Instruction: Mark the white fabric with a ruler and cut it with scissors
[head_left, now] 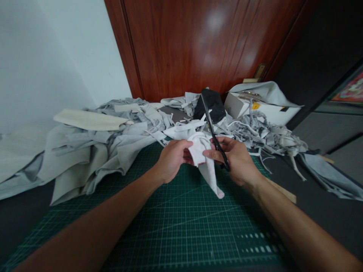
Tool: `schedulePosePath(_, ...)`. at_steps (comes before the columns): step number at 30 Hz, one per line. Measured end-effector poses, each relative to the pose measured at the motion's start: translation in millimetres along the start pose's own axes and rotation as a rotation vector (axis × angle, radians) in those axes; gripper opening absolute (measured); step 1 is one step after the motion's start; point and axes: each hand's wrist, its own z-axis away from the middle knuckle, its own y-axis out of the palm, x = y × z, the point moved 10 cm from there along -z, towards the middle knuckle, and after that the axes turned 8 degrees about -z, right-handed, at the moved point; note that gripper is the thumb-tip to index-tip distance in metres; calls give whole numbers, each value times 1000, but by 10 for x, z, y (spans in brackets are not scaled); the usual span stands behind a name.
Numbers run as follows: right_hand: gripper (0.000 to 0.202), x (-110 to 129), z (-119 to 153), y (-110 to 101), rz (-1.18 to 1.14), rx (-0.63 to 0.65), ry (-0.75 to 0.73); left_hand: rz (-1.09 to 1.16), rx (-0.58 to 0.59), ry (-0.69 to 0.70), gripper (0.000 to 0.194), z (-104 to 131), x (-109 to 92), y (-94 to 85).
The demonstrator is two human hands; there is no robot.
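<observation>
A white piece of fabric (200, 149) is held up between my two hands above the green cutting mat (181, 226). The fingers of my left hand (172, 158) are closed on its left edge. My right hand (235, 158) pinches its right side between thumb and fingers and also holds black-handled scissors (210, 122), whose blades point up and away from me. A narrow tail of the fabric hangs down toward the mat between the hands.
Grey and cream cloth pieces (104, 143) are heaped at the left. Behind the hands are a black object (212, 105) and a white box (266, 109). Tangled grey scraps (263, 132) lie at the right, near a wooden strip (283, 190).
</observation>
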Motion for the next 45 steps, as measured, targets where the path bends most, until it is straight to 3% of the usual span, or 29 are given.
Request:
schedulePosePath(5, 61, 167, -37, -122, 102, -48, -95, -40, -9, -58, 23, 27, 87, 39)
schedulePosePath(8, 57, 170, -37, -101, 223, -19, -106, -100, -84, 8, 17, 42, 78, 15)
schedulePosePath(12, 48, 98, -24, -15, 353, 62, -85, -200, -206, 139, 25, 50, 19, -74)
schedulePosePath(17, 48, 91, -49, -45, 330, 36, -88, -222, -264, 175, 22, 24, 67, -158)
schedulePosePath(20, 50, 99, -49, -89, 194, -21, -59, -237, -258, 305, 34, 48, -14, -158)
schedulePosePath(24, 49, 96, -17, -106, 96, -65, -12, -507, -225, 560, 7, 169, -243, -43)
schedulePosePath(26, 49, 88, -9, -101, 98, -61, 4, -627, -239, 593, 15, 205, -292, -11)
schedulePosePath(29, 47, 49, -14, -93, 102, -41, 35, -614, -217, 526, 30, 182, -271, 3)
schedulePosePath(34, 51, -25, -51, -135, 101, -55, 70, -325, -201, 333, 47, 104, -158, -72)
schedulePosePath(38, 52, -78, -86, -84, -2, 9, 54, -105, -161, 262, 58, 95, -193, -77)
schedulePosePath(41, 58, -102, -108, -142, 13, -43, 24, 46, -93, 203, 65, 97, -242, -31)
schedulePosePath(45, 61, -113, -130, -218, 2, -115, -11, 191, 80, 137, 64, 132, -314, 108)
